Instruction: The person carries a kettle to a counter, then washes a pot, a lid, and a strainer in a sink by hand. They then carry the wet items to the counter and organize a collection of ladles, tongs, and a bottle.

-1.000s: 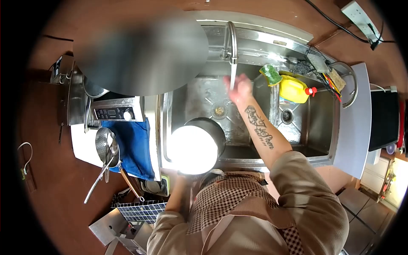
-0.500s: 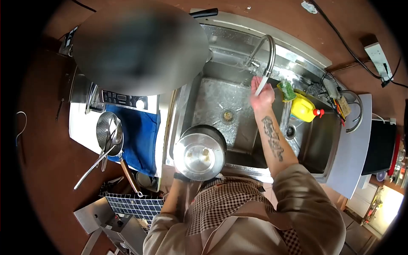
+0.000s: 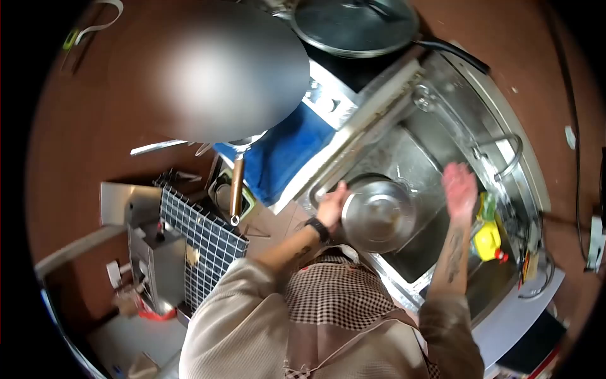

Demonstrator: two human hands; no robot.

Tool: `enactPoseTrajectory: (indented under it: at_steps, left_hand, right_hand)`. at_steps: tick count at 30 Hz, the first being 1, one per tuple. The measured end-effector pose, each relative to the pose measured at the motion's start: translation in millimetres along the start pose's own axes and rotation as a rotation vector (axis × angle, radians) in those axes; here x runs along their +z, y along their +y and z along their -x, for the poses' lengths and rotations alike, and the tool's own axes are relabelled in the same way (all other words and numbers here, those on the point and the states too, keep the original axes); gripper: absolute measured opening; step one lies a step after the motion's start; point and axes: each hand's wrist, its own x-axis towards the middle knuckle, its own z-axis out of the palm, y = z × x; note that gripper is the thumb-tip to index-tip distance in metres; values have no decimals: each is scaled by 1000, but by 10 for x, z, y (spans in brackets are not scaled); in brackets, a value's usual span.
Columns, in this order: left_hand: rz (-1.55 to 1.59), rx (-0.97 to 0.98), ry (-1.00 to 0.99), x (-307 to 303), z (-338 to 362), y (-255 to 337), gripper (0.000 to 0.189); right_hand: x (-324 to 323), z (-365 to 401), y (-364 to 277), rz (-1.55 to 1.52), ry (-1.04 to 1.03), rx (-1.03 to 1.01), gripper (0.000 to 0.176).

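My left hand (image 3: 331, 207), with a dark band on its wrist, grips the left side of a round steel pot (image 3: 379, 216) over the near left part of the sink (image 3: 420, 249). Some brownish residue shows on the pot's shiny inside. My right hand (image 3: 460, 188) is wet and a little blurred, its fingers stretched out and holding nothing. It hovers over the basin, right of the pot and just left of the curved faucet (image 3: 514, 151).
A yellow bottle (image 3: 487, 240) with a red cap and a green sponge (image 3: 487, 205) stand right of my right hand. Left of the sink lies a blue cloth (image 3: 287, 148) beside a wooden-handled pan (image 3: 238, 183). A large lidded pan (image 3: 353, 28) sits at the back.
The view has turned, so the sink appears farther right and tilted. My right hand has come away from under the faucet's stream. My left hand still holds the pot, its fingers now visible.
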Motion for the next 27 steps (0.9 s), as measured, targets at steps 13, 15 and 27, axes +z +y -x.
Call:
enactPoseTrajectory:
  at_steps: [13, 15, 27]
  left_hand:
    - [-454, 406, -327, 253, 32, 582, 46]
    - [-757, 821, -196, -29, 490, 1031, 46]
    - [-1704, 1133, 683, -2177, 763, 2596, 50]
  right_hand:
    - [388, 1353, 873, 102, 172, 4, 49]
    - [266, 1455, 711, 112, 214, -68, 49]
    - [-135, 2196, 437, 190, 484, -245, 46]
